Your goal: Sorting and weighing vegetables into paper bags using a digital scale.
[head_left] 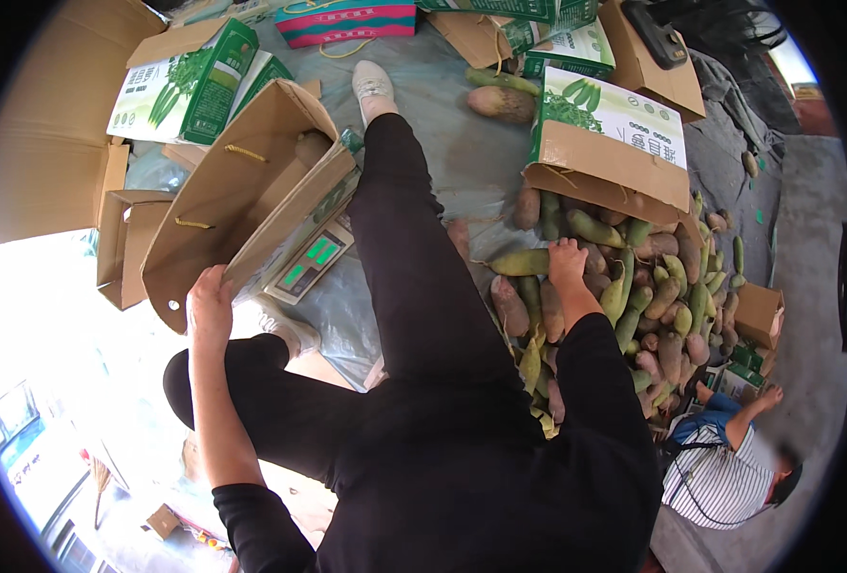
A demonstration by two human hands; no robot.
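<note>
My left hand (211, 301) pinches the near edge of a tall open cardboard box (209, 196), which leans over beside a scale and has a radish lying deep inside. On the other side, my right hand (567, 265) has its fingers closed round the thick end of a green radish (519, 263). That radish lies at the left edge of a large heap of green and reddish radishes (667, 306). Between my legs and the box sits a scale (311, 263) with lit green digits, partly hidden by the box.
Green-and-white printed boxes stand at the upper left (190, 81) and over the heap (610, 134). A pink-and-blue box (347, 24) is at the top. Plastic sheeting (447, 86) covers the floor. Another person in a striped shirt (719, 477) sits at the lower right.
</note>
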